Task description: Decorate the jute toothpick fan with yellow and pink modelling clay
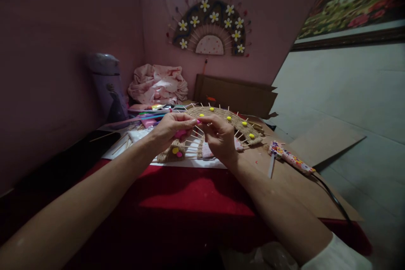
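My left hand (173,127) and my right hand (221,136) meet above the table, both closed in a pinch. Between their fingertips is a small piece of pink clay (198,121). A larger pink lump (181,134) shows under the fingers of my left hand. Just beneath and behind both hands lies a fan (218,113) of wound twine over thin sticks, partly hidden by them. Several yellow dots (229,118) sit along its arc. At its left end, a yellow dot (175,150) lies beside a pink dot (179,154).
A flower-patterned glue gun (292,158) with a black cord rests on cardboard (303,190) at the right. A purple bottle (110,93), crumpled pink cloth (160,82) and craft supplies stand behind. A finished flowered fan (211,21) hangs on the pink panel. Red cloth (190,202) covers the front.
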A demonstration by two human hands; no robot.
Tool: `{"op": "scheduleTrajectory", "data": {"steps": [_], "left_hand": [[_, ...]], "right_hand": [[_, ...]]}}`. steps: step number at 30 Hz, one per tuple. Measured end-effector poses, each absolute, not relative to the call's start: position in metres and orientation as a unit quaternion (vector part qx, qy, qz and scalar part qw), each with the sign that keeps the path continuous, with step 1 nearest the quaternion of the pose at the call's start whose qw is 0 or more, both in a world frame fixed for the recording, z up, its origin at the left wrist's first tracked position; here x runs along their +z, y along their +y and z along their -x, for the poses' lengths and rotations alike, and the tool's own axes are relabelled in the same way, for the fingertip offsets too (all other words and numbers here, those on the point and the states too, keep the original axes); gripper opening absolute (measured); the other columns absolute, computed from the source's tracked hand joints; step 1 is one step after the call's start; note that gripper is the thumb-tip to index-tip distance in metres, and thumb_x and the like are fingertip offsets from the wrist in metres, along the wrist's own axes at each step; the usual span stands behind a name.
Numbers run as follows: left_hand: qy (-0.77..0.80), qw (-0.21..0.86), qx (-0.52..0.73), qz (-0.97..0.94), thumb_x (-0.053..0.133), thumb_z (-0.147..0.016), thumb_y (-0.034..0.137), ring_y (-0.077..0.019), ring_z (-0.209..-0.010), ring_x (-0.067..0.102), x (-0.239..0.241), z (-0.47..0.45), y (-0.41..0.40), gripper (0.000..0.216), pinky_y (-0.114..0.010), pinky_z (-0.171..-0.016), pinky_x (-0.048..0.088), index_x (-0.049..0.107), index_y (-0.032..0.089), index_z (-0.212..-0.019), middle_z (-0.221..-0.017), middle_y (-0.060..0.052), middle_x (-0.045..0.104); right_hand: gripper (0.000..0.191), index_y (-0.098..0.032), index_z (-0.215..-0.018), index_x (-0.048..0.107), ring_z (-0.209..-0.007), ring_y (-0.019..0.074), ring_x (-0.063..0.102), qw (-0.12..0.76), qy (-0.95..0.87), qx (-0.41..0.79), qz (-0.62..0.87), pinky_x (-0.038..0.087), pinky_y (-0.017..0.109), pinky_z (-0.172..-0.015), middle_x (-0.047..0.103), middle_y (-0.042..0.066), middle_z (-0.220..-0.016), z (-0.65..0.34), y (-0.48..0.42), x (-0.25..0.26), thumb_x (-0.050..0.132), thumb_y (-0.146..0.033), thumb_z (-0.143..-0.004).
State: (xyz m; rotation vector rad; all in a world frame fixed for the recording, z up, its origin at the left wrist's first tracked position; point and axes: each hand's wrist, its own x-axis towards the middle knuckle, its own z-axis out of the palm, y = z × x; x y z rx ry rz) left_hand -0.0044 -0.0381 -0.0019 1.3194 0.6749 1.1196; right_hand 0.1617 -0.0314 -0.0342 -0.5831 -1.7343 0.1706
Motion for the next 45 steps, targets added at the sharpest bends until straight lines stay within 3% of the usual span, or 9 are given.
{"op": "scheduleTrajectory", "data": {"steps": [6, 12, 19, 27, 31, 45], "left_hand": [[0.325, 0.580, 0.488, -0.566, 0.086, -0.058, 0.046, -0.0050, -0.040, 0.044, -0.002, 0.007, -0.034, 0.041, -0.017, -0.038, 0.030, 0.066, 0.011, -0.067, -0.049, 0.001, 0.055], [0.366, 0.419, 0.586, -0.589, 0.084, -0.057, 0.046, -0.0053, -0.033, 0.040, 0.001, 0.014, -0.021, 0.040, -0.020, -0.034, 0.027, 0.062, 0.012, -0.060, -0.045, 0.001, 0.056], [0.416, 0.383, 0.584, -0.583, 0.079, -0.064, 0.040, -0.0045, -0.032, 0.038, -0.008, 0.012, -0.018, 0.034, -0.020, -0.034, 0.024, 0.059, 0.014, -0.056, -0.044, 0.002, 0.054], [0.431, 0.318, 0.638, -0.553, 0.068, -0.074, 0.027, -0.0047, -0.033, 0.037, -0.010, 0.016, -0.008, 0.025, -0.020, -0.036, 0.023, 0.058, 0.014, -0.055, -0.043, 0.003, 0.054], [0.431, 0.314, 0.650, -0.541, 0.066, -0.076, 0.023, -0.0043, -0.032, 0.036, -0.011, 0.017, -0.007, 0.025, -0.021, -0.036, 0.023, 0.057, 0.015, -0.054, -0.043, 0.003, 0.053], [0.438, 0.302, 0.644, -0.549, 0.065, -0.077, 0.019, -0.0044, -0.035, 0.037, -0.012, 0.015, -0.008, 0.028, -0.021, -0.038, 0.026, 0.055, 0.016, -0.051, -0.044, 0.001, 0.055]], "right_hand": [[0.005, -0.020, -0.085, 0.068, -0.075, 0.0143, 0.063, 0.610, -0.737, 0.105, 0.270, 0.051, 0.027, -0.062, 0.067, 0.003, -0.083, -0.161, -0.030, -0.033, 0.064, -0.023, -0.087], [0.004, -0.018, -0.079, 0.064, -0.054, 0.0092, 0.056, 0.531, -0.749, 0.252, 0.305, 0.048, 0.023, -0.053, 0.064, -0.002, -0.068, -0.154, -0.026, -0.041, 0.068, -0.020, -0.080], [0.006, -0.019, -0.081, 0.071, -0.070, 0.0113, 0.060, 0.402, -0.856, 0.133, 0.295, 0.045, 0.025, -0.066, 0.069, 0.000, -0.078, -0.154, -0.034, -0.045, 0.070, -0.013, -0.079], [0.011, -0.016, -0.079, 0.069, -0.068, 0.0098, 0.057, 0.383, -0.865, 0.163, 0.278, 0.043, 0.023, -0.064, 0.066, 0.000, -0.075, -0.152, -0.035, -0.047, 0.068, -0.005, -0.075], [0.007, -0.017, -0.079, 0.068, -0.067, 0.0098, 0.056, 0.371, -0.872, 0.145, 0.284, 0.043, 0.024, -0.064, 0.065, -0.001, -0.075, -0.152, -0.036, -0.047, 0.069, -0.011, -0.078], [0.008, -0.018, -0.079, 0.066, -0.071, 0.0110, 0.057, 0.401, -0.858, 0.128, 0.294, 0.044, 0.025, -0.065, 0.064, 0.000, -0.077, -0.152, -0.037, -0.047, 0.065, -0.009, -0.080]]}}
